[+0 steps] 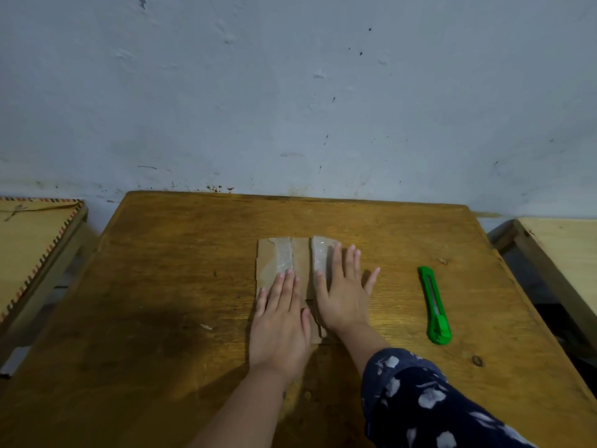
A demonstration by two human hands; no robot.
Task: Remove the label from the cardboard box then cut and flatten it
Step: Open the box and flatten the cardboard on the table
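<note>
sleeve point(420, 399) near-right | both hands point(281, 321) point(342, 295) flat, fingers spread, gripping nothing, pressing box point(300, 253) on worktop point(193, 253) | cardboard light, springy; press creases | cutter point(434, 305) right

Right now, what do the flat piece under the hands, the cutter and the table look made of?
Flat piece: brown cardboard, matte, with pale glossy strips, probably tape or label residue. Cutter: green body, likely plastic, slightly shiny, with a grey metal-looking blade channel. Table: wood or wood veneer, visible grain and knots, a low sheen.

Green cutter point(434, 305), brown cardboard point(266, 258)
</note>
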